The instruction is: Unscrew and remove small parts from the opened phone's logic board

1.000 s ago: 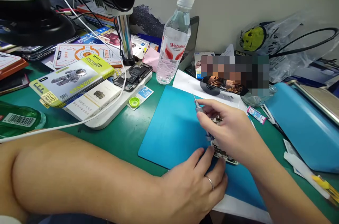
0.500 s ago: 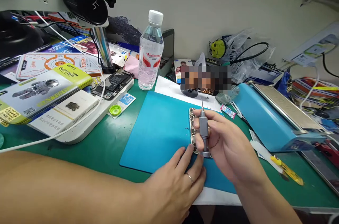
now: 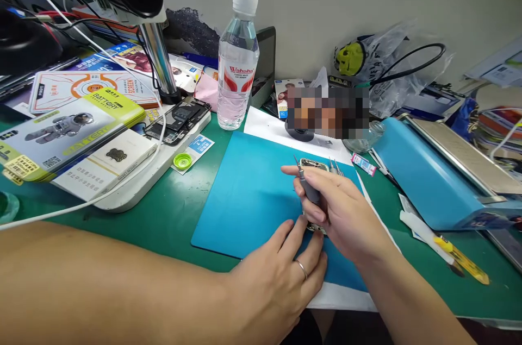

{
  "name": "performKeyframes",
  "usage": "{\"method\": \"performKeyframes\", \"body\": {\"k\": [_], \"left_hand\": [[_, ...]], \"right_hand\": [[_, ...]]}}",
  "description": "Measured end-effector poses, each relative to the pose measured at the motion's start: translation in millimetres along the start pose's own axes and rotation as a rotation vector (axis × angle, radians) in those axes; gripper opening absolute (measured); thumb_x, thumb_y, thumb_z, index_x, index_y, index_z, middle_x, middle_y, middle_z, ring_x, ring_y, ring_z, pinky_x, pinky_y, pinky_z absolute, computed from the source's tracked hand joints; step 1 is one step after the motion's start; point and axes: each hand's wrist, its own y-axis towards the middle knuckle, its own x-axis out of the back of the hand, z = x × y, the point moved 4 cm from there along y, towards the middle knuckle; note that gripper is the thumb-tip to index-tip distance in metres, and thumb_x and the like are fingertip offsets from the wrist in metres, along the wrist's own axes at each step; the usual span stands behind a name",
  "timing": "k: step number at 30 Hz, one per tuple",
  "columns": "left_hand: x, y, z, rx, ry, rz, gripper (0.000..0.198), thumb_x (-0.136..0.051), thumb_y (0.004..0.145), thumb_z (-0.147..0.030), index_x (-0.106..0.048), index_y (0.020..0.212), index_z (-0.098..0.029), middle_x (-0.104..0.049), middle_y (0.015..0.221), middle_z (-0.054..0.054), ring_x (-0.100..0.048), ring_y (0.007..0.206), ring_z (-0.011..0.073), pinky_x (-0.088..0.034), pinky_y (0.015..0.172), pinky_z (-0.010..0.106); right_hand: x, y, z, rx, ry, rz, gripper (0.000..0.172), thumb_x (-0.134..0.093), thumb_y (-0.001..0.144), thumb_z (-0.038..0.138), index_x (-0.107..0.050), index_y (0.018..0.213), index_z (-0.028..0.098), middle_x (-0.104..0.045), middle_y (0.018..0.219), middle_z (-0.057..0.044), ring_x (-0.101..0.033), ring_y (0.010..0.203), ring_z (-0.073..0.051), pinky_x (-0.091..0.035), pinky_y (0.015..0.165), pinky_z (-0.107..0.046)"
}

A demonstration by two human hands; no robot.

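Note:
An opened phone lies on the blue mat, its middle mostly covered by my right hand. My right hand is closed round a small grey screwdriver, which tilts with its thin tip up and to the left, clear of the phone. My left hand, a ring on one finger, is open beside the phone's near end. Its outstretched fingertips touch the phone's lower left edge and near end. Beyond my right hand, the thin tips of other tools show on the mat.
A water bottle stands behind the mat. To the left are a battery package, another opened phone and a microscope post. On the right sit a blue device and a yellow cutter. A green cap lies nearby.
The screwdriver has gone from nearly upright to leaning left, and my right index finger now points left. More of the phone's far end shows. My left hand stays at the phone.

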Motion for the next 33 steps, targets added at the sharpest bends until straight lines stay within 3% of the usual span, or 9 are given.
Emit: {"method": "performKeyframes", "body": {"k": [8,14,21,27,33], "left_hand": [[0.4,1,0,-0.024,-0.023,0.029,0.073,-0.061,0.098,-0.051,-0.052,0.155,-0.007,-0.053,0.156,0.016,-0.039,0.147,0.0396,-0.019,0.126,0.057],[0.5,3,0,-0.044,-0.026,0.03,0.072,-0.065,0.096,-0.053,-0.055,0.153,-0.01,-0.053,0.157,0.013,-0.031,0.151,0.0387,-0.01,0.127,0.06],[0.9,3,0,-0.03,-0.031,0.031,0.072,-0.065,0.096,-0.052,-0.055,0.154,-0.011,-0.052,0.157,0.014,-0.035,0.148,0.0395,-0.016,0.126,0.059],[3.0,3,2,-0.034,-0.013,0.055,0.072,-0.064,0.097,-0.053,-0.054,0.155,-0.011,-0.05,0.158,0.015,-0.033,0.149,0.0424,-0.013,0.127,0.062],[4.1,3,3,-0.026,-0.017,0.05,0.073,-0.066,0.094,-0.051,-0.056,0.154,-0.011,-0.054,0.154,0.016,-0.038,0.146,0.0419,-0.019,0.126,0.059]], "right_hand": [[-26,15,-9,-0.012,-0.275,0.102,0.04,-0.055,0.099,0.045,-0.067,0.073,0.017,-0.056,0.069,0.001,-0.034,0.05,-0.008,-0.027,0.049,-0.026],[-30,21,-13,0.053,-0.35,0.126,0.045,-0.049,0.101,0.037,-0.067,0.066,0.016,-0.071,0.077,-0.003,-0.033,0.046,-0.007,-0.027,0.049,-0.028],[-28,19,-16,0.07,-0.358,0.089,0.042,-0.047,0.101,0.036,-0.073,0.073,0.017,-0.076,0.076,-0.004,-0.044,0.045,-0.009,-0.035,0.048,-0.028],[-28,17,-18,0.098,-0.35,0.058,0.041,-0.049,0.102,0.038,-0.068,0.071,0.02,-0.075,0.072,-0.001,-0.044,0.046,-0.009,-0.036,0.048,-0.026],[-28,17,-20,0.102,-0.341,0.081,0.039,-0.047,0.103,0.04,-0.071,0.08,0.02,-0.076,0.076,-0.002,-0.046,0.051,-0.01,-0.039,0.051,-0.027]]}}
